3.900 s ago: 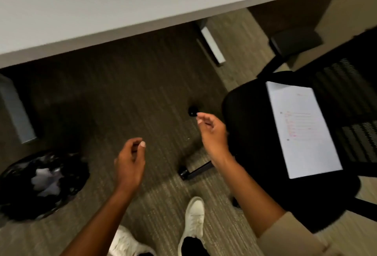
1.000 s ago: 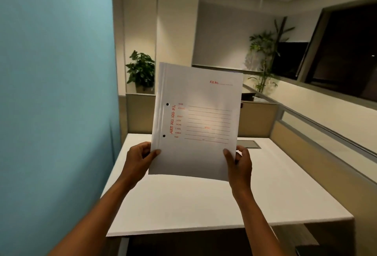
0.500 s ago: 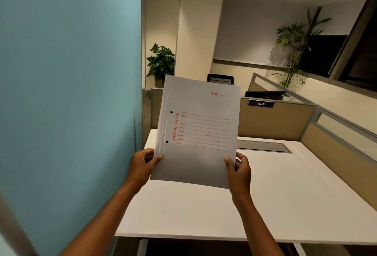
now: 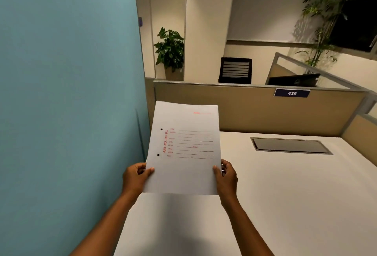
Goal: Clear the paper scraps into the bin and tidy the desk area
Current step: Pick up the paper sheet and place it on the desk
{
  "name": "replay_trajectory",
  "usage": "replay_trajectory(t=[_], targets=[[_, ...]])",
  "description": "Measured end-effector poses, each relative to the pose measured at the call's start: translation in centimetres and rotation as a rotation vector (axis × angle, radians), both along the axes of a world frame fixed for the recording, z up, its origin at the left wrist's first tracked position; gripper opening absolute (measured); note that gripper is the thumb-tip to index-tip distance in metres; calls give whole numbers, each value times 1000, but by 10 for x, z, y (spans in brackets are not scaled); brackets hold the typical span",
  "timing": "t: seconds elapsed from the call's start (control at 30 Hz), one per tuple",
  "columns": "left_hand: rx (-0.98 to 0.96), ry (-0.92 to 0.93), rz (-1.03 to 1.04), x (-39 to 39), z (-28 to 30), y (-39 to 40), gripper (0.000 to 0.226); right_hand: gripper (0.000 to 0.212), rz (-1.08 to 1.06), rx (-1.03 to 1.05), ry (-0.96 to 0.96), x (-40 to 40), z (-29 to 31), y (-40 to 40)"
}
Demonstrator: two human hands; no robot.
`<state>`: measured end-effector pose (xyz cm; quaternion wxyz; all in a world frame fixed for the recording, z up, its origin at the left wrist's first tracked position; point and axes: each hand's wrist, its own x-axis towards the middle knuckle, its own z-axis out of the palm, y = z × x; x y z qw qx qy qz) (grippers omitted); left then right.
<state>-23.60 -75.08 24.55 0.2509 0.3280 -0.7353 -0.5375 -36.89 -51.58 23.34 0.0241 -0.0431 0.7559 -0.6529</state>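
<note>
— So, what is on your left?

— My left hand (image 4: 136, 178) pinches the lower left edge of a flat white card file folder with red print and two punched holes (image 4: 183, 149).

— And the right?

— My right hand (image 4: 226, 178) pinches its lower right edge, thumb in front. I hold it upright above the smooth white rectangular desk (image 4: 285, 194), beside the matte teal partition wall (image 4: 67, 92).
</note>
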Motion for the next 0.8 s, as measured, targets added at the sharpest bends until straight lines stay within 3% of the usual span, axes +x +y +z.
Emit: replay_trajectory(t=[0.5,0.7,0.8], targets=[[78,-278,136,-176,-106,-106,15,31,128,182,-332,-180,-112,-110],[84,-341,155,-229,-147,-147,21,31,146,257,-380,-235,-151,-151],[86,-384,179,-244,-166,-160,14,30,170,287,-372,-255,-164,-165]])
